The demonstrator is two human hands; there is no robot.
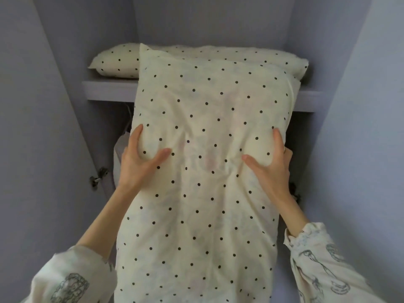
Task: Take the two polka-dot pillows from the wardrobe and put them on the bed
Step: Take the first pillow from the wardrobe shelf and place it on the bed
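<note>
Left hand (140, 158) and right hand (271, 162) clutch the near polka-dot pillow (203, 171) by its edges, between them; the second pillow (115, 61) lies on the wardrobe shelf (109, 90) behind.

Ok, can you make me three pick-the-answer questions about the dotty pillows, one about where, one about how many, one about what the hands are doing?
1. Where is the second pillow?
A. On the wardrobe shelf
B. On the floor
C. Under the person's arm

2. How many polka-dot pillows can you see?
A. One
B. Two
C. Four

3. What are the hands doing with the front pillow?
A. Pointing at it without touching
B. Only one hand touches it
C. Both hands grip its sides

Answers:
1. A, it lies flat on the shelf behind the front pillow.
2. B, one is held in front and one lies behind it.
3. C, the left hand and right hand each press into an edge, thumbs denting the fabric.
</note>
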